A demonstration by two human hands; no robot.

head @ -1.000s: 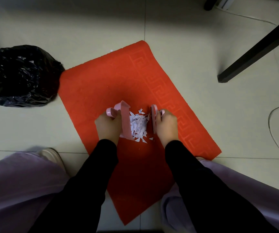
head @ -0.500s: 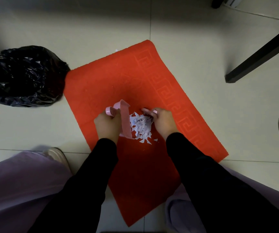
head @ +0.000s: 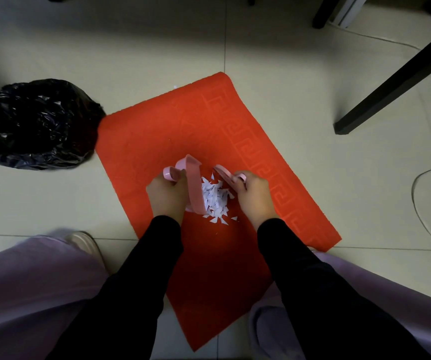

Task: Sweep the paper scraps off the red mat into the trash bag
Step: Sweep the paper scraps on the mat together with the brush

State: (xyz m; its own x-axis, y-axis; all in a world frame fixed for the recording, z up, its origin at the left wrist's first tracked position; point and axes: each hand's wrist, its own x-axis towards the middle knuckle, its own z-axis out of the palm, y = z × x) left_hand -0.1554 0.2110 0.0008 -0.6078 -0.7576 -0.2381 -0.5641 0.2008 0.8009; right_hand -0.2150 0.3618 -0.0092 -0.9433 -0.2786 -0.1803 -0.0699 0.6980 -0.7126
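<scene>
- The red mat (head: 157, 141) lies at an angle on the tiled floor, and everything that matters is on it or next to it.
- The trash bag (head: 37, 123) is black and sits on the floor just off the mat's left edge, touching or nearly touching its far-left corner.
- Left hand (head: 167, 196), mid-mat: fingers wrapped round the handle of a pink dustpan (head: 194, 185), which is tipped up on edge.
- Right hand (head: 254, 196), mid-mat: fingers clamped on a pink brush (head: 224, 174). I think it's a brush, but I can't make out bristles.
- The paper scraps (head: 215, 197) are heaped mid-mat, squeezed between pan and brush.
- A few stray bits (head: 219, 219) lie on the mat just on the near side of the heap.
- My guess is this is the gathering step, with nothing bagged yet. Next they'd need to push the heap fully into the pan, catch the strays, level the pan and carry it left to the bag without spilling.
</scene>
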